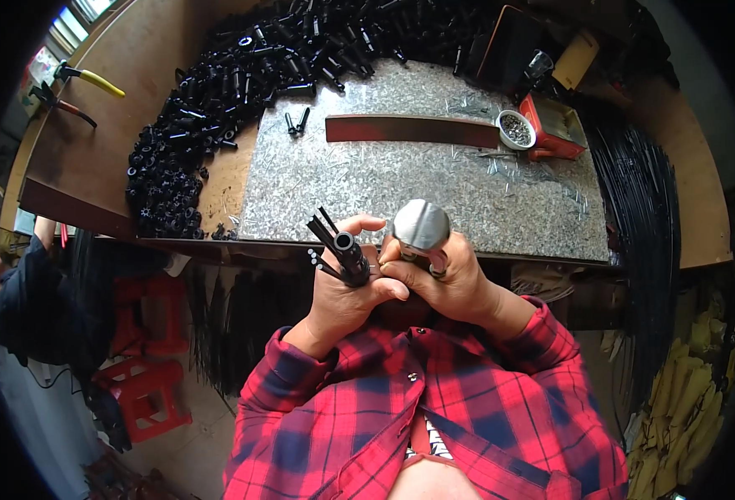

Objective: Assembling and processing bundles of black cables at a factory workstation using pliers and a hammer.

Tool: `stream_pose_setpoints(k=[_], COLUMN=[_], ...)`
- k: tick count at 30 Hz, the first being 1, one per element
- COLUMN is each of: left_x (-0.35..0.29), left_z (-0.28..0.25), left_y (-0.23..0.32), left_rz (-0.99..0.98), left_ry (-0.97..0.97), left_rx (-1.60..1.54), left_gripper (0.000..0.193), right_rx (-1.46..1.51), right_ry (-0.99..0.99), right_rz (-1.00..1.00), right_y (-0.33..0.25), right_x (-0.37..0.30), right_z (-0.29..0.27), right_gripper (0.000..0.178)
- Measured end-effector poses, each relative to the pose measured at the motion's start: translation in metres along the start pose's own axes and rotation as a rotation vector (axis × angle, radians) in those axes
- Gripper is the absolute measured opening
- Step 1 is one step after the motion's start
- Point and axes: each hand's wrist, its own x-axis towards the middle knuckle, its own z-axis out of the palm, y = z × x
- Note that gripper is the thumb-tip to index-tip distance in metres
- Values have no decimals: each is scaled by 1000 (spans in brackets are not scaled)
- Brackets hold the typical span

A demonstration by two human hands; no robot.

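Observation:
My left hand (340, 304) is closed round a black hollow tube (353, 265) that stands nearly upright, open end up. Several thin black rods (322, 223) stick out beside it, some with pale tips. The left index finger and thumb reach toward my right hand (459, 287). That hand grips a tool with a round silver metal head (421, 225); its exact kind is unclear. The right fingertips pinch together close to the tube, where a thin pin-like piece shows. Both hands are just before the table's front edge.
A stone slab (384, 192) on the table carries a dark flat bar (413, 132), loose pins and a white cup of small metal parts (517, 130). Black tubular parts (242, 92) are heaped behind and left. Long black rods (638, 192) hang right. Another person (47, 287) is at left.

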Motion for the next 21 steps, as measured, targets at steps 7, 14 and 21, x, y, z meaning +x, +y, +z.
stream_pose_setpoints(k=[7, 14, 21], left_x=[-2, -3, -10], left_z=[2, 2, -6], left_y=[3, 1, -2], left_rz=[28, -19, 104], left_ry=[40, 53, -41], left_rx=[14, -150, 21], left_gripper=[76, 73, 66], right_rx=[-88, -94, 184], right_ry=[-4, 25, 68], right_rz=[-131, -134, 280], right_y=[4, 5, 4], right_x=[2, 0, -7], right_z=[4, 6, 6], right_gripper=[14, 11, 10])
